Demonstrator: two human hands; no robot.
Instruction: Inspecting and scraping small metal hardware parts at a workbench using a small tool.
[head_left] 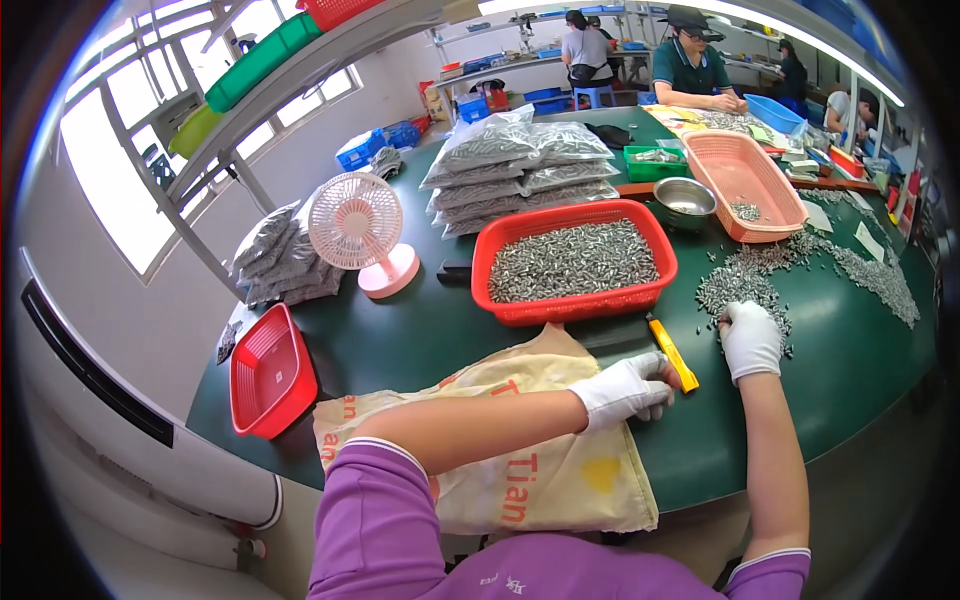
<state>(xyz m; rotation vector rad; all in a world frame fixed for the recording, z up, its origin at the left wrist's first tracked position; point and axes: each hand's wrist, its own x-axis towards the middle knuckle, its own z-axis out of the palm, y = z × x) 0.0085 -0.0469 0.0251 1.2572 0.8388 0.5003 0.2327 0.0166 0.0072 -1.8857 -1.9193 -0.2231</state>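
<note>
My right hand (750, 341), in a white glove, reaches into the near edge of a pile of small silvery metal pieces (735, 288). Its fingers are bent together and point down; what lies between them is hidden. My left hand (622, 392), gloved too with bare fingertips, hovers above the right part of a cream cloth sack (590, 480) with red lettering. Those fingers curl inward, and whatever they hold is too small to make out. Just right of the left hand lies a yellow utility knife (672, 353). A red basket (500, 313) full of similar metal pieces stands beyond it.
A pink fan (388, 272), stacked clear bags of pieces (520, 165) and an empty red basket (272, 375) stand to the left. A steel bowl (685, 198) and a salmon basket (745, 180) are at the right. Across the green table (430, 335), a co-worker (692, 75) sits.
</note>
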